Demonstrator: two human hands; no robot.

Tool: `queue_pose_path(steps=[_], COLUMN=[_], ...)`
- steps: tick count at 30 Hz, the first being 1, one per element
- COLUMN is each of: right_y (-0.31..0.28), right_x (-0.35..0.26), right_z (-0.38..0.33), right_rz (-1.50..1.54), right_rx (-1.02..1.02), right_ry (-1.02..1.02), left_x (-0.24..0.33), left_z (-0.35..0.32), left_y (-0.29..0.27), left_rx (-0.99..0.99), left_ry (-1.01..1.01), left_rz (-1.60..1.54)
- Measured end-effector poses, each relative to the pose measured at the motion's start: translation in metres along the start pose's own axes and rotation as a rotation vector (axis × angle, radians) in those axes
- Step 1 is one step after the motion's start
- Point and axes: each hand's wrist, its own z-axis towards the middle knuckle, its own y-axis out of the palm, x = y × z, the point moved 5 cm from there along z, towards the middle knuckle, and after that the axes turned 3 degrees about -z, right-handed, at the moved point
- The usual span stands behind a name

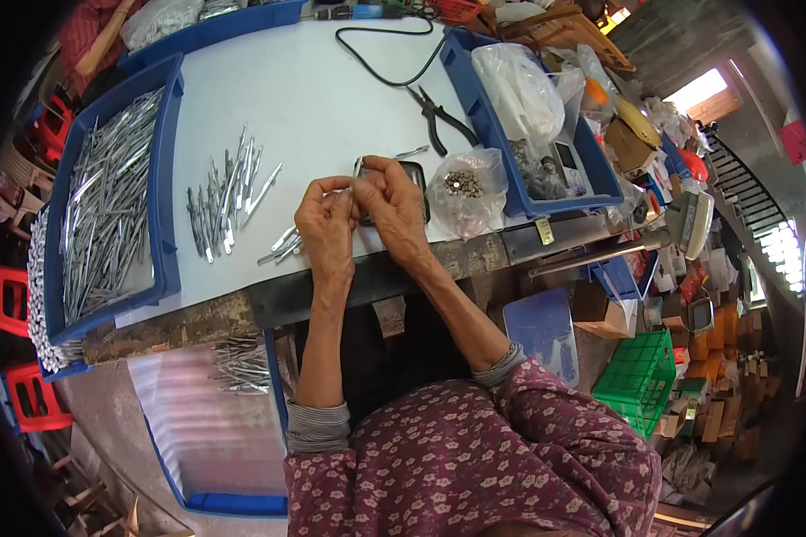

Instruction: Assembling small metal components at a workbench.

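Observation:
My left hand and my right hand meet over the near edge of the white work surface. Both are closed, fingertips pinched around a slim silver metal rod. Only its upper end shows; the fingers cover the rest. Partly behind my right hand lies a small dark-rimmed tray. A clear plastic bag of small metal parts sits just right of that hand. Several similar rods lie beside my left hand, and a larger spread of them is farther left.
A blue tray heaped with silver rods stands at the left. Black-handled pliers and a black cable lie toward the back. The blue bin at right holds plastic bags. Below the table are another blue tray and a green crate.

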Motion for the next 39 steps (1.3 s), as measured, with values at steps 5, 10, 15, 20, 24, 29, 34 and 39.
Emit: queue_pose_path(steps=[5,10,15,20,24,29,34,39], right_y=[-0.004,-0.004,-0.001,-0.003,0.002,0.002,0.000,0.003], right_x=[0.013,0.007,0.008,0.013,0.006,0.001,0.004,0.007], right_z=[0.004,0.000,-0.001,0.004,0.006,0.009,0.007,0.009], right_rz=[0.145,0.131,0.111,-0.020,-0.313,-0.330,-0.252,-0.417], right_rx=[0.039,0.066,-0.028,-0.028,0.005,-0.032,-0.069,-0.003], right_ry=[0.180,0.058,0.075,0.029,-0.051,-0.127,-0.083,-0.107], left_x=[0.004,0.001,0.001,0.002,0.001,0.001,0.002,-0.004], left_z=[-0.002,-0.001,-0.002,-0.002,0.000,0.000,-0.001,0.001], left_y=[-0.001,-0.004,-0.003,-0.001,-0.004,-0.005,-0.001,-0.004], left_rx=[-0.003,0.029,0.016,0.007,0.016,0.030,-0.002,0.018], left_ry=[0.005,0.102,0.123,0.120,0.139,0.144,0.106,0.103], left_rz=[0.009,0.062,0.070,0.073,0.086,0.075,0.034,0.037])
